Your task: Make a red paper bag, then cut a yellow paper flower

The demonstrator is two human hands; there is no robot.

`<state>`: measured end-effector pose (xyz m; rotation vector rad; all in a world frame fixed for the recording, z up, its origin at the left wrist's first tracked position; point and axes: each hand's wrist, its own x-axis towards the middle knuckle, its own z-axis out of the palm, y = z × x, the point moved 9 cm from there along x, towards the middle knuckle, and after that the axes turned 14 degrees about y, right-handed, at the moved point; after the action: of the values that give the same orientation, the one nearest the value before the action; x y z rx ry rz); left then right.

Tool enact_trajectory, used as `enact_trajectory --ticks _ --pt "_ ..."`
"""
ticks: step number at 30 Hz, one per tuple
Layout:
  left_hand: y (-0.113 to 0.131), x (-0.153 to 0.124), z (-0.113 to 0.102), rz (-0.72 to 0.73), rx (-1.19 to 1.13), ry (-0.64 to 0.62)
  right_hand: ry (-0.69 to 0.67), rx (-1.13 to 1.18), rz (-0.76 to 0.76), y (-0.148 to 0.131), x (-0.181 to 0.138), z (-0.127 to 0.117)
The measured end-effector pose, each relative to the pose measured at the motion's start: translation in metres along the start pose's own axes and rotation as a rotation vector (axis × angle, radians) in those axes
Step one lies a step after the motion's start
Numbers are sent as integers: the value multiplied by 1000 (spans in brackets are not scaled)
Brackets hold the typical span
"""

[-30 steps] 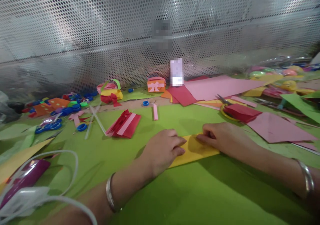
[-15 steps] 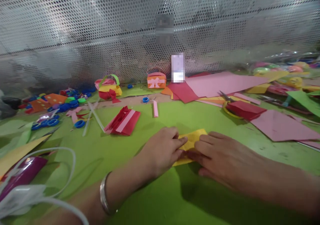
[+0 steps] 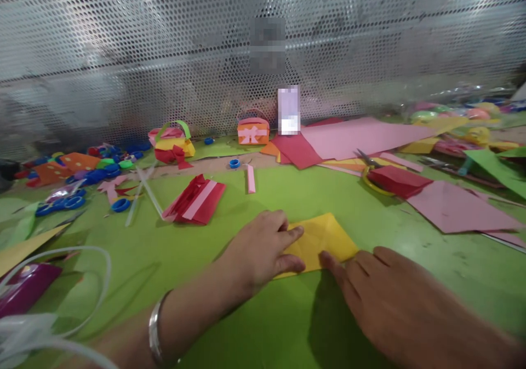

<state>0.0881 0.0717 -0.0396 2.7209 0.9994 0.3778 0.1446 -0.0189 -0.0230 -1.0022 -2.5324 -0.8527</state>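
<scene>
A folded yellow paper [image 3: 322, 241] lies on the green sheet [image 3: 255, 325] that covers the table. My left hand [image 3: 258, 251] presses on its left end, fingers curled and tips on the paper. My right hand [image 3: 394, 298] lies flat with fingers stretched out, the fingertips touching the paper's near right edge.
Behind stand a folded red and pink piece [image 3: 195, 200], small paper baskets [image 3: 171, 144] and a small orange paper box with a white bow [image 3: 253, 131]. Blue rings [image 3: 74, 202] are scattered at the left. Pink and red sheets [image 3: 452, 210] and scissors [image 3: 372, 166] lie at the right. A perforated metal wall [image 3: 164, 51] closes the back.
My right hand slid from the paper's far right end toward me and now rests flat at its near edge. The yellow paper looks shorter and folded over. My left hand stayed put.
</scene>
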Motion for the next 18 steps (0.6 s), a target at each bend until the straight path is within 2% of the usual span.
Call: enact_trajectory --ticks 2,4,9,15,18 --pt "-1 0 1 5 1 3 -78 -90 -29 0 -14 6" --pt "-2 0 1 7 -11 25 -99 -148 -54 3 -25 6" --pt "-3 -2 1 4 -23 54 11 -177 200 39 -21 -10" --pt "1 -3 -1 16 47 -8 -4 57 19 17 8 0" --pt "15 -8 -8 37 123 37 -59 106 -21 10 6 10"
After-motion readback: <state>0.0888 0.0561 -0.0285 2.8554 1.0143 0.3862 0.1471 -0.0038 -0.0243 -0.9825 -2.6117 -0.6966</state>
